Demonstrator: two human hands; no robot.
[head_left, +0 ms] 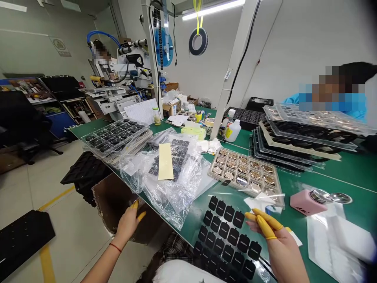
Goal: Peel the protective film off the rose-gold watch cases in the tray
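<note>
Left hand [128, 222], grip parted; right hand [283, 243] (yellow finger cots [266, 227]), grip unclear, beside glossy film [250, 232] with rounded black labels [239, 219].

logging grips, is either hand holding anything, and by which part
The left hand shows nothing held, thumb and forefinger apart. The right hand is at the right side of the sheet of black labels; a pinch there cannot be confirmed.

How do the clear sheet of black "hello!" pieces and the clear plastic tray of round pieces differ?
The clear sheet is undivided; the clear plastic tray has compartments. The sheet bears black, squarish pieces; the tray holds round, mostly gold-toned ones. Both are see-through, with pieces in rows.
</note>
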